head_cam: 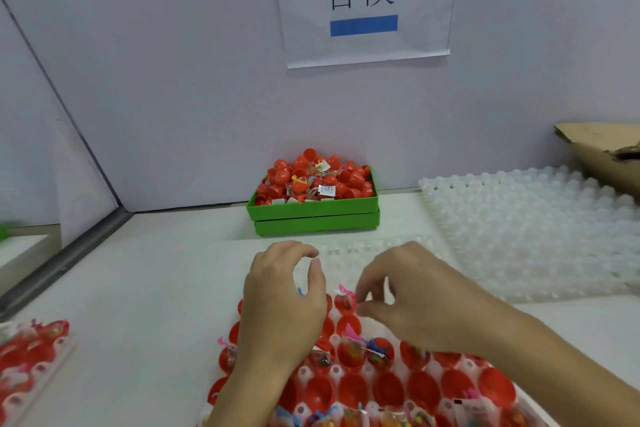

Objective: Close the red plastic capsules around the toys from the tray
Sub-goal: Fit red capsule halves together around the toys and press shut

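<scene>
Both hands hover with curled fingers over the red capsule halves (353, 388) in the near tray (465, 366): the left hand (280, 302) holds nothing visible, while the right hand (412, 295) seems to pinch a toy packet (346, 300). A protruding packet edge could keep a capsule from closing.

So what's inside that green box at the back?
The green box is heaped with red capsule halves and small toy packets, piled above its rim. Whatever lies deeper in the box is covered by the pile.
</scene>
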Action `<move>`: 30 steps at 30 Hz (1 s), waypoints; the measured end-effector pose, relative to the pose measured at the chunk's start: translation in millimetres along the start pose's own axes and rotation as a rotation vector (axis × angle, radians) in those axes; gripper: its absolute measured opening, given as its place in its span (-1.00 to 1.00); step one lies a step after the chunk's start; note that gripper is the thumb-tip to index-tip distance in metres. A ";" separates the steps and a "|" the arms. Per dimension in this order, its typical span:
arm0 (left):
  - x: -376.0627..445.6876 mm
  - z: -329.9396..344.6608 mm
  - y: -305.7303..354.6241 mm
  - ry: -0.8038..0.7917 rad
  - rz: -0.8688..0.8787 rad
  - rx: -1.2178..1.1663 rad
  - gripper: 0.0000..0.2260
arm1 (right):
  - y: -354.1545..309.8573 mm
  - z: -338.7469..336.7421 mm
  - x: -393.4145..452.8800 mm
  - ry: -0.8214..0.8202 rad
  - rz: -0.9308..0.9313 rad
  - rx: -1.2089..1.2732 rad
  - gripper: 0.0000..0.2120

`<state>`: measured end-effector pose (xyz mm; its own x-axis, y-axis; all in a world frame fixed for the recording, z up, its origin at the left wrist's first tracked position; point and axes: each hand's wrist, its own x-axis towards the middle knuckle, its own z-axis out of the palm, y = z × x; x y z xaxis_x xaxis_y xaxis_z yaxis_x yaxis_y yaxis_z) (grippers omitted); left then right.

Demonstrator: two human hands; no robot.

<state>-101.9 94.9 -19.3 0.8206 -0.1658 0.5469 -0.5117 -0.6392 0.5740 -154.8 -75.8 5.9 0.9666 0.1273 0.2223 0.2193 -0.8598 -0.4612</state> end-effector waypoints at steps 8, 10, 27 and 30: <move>1.6 -2.0 -1.3 0.020 -0.020 -0.082 -0.88 | -8.3 22.6 20.8 -0.099 0.028 -0.219 -0.89; 1.6 -2.4 -1.3 0.012 -0.010 -0.081 -0.87 | -6.5 24.3 21.0 -0.101 0.018 -0.233 -0.87; -5.3 -3.3 16.8 -0.472 -0.164 -0.581 -0.75 | 26.0 -28.8 -8.3 0.058 -0.144 0.150 -0.70; -5.8 -2.5 18.7 -0.458 -0.144 -0.674 -0.81 | 26.7 -20.6 -16.3 0.097 -0.136 0.161 -0.71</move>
<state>-116.8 85.8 -10.3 0.8377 -0.4993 0.2214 -0.3168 -0.1140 0.9416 -167.5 -111.0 7.7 0.9113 0.1820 0.3694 0.3725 -0.7469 -0.5508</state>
